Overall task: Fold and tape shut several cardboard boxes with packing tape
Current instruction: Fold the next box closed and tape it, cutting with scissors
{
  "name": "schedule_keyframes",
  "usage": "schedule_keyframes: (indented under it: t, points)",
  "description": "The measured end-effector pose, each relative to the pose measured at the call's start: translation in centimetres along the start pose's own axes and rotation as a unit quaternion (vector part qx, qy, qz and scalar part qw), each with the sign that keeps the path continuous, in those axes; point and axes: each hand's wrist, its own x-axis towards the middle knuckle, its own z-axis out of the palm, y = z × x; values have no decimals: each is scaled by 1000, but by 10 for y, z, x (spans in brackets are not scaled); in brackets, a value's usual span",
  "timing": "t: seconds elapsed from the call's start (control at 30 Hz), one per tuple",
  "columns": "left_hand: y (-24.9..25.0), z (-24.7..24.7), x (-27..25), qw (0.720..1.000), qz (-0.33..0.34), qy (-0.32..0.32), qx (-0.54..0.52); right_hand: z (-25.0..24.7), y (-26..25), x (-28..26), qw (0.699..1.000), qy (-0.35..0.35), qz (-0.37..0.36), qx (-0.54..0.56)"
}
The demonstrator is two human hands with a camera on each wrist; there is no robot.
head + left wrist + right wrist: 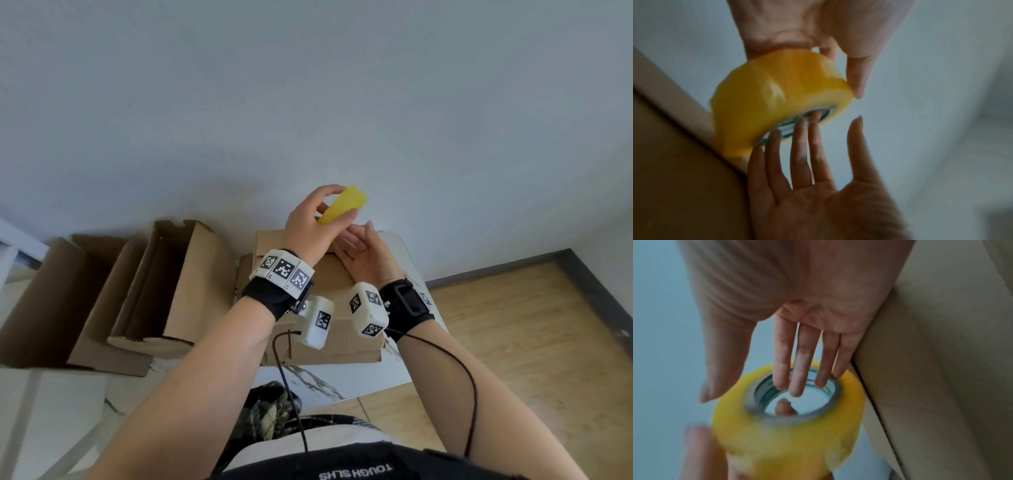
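The left hand (310, 226) holds the yellow tape roll (342, 205) with curled fingers above the cardboard box (329, 339). The right hand (364, 255) has straight fingers at the roll's hole.

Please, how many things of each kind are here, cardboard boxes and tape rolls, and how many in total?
Boxes: 3, namely two open boxes and one closed box
Tape: 1, yellow, held by the left hand
Total: 4
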Motion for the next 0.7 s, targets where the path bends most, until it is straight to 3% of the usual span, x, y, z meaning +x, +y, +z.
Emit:
schedule_keyframes:
  t: [0.1,0.17,0.27,0.43,0.6,0.7]
  points:
    - [-1,-9,6,999,-31,-24,29,12,-6,-6,995,4,-27,-95]
    - [-2,-14,8,998,-39,-50,12,23,-12,-10,981,56,-68,-175]
    - [0,-18,6,993,-64,-70,-75,31,-24,-15,925,113,-179,-316]
    - [-2,-15,5,984,-70,-102,-128,44,-38,-16,826,32,-291,-483]
    - [-3,-12,4,983,-94,-110,-110,41,-45,-15,812,56,-278,-511]
    - [-2,-10,7,987,-123,-94,-41,39,-48,-14,803,86,-281,-518]
